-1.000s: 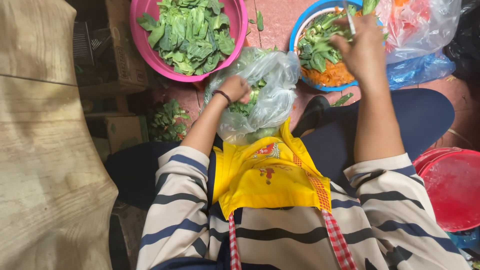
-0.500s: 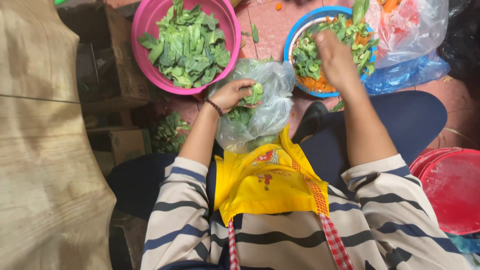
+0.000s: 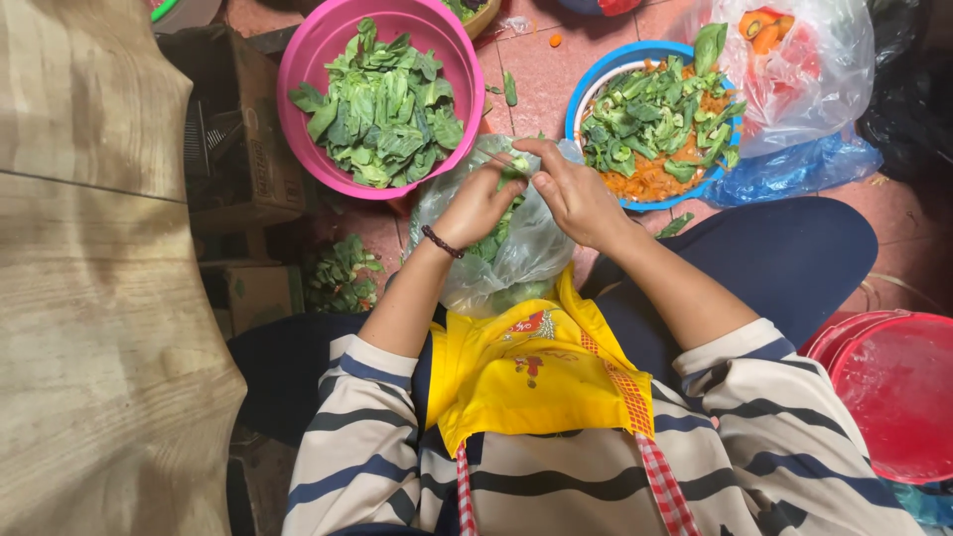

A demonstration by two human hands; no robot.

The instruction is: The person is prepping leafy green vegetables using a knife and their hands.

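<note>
Over the clear bag (image 3: 516,253) on the lap: left hand (image 3: 478,206) and right hand (image 3: 574,194) touching, both pinching one green leaf (image 3: 516,165) between fingertips.

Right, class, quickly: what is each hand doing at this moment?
Left hand: closed on a green leaf piece over the clear plastic bag.
Right hand: fingertips pinching that same leaf piece.

Left hand (image 3: 478,205) and right hand (image 3: 574,192) meeting, fingers pinched, forearms angled inward

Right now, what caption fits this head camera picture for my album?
Both hands, left hand and right hand, pinch leafy greens over a clear bag.
</note>
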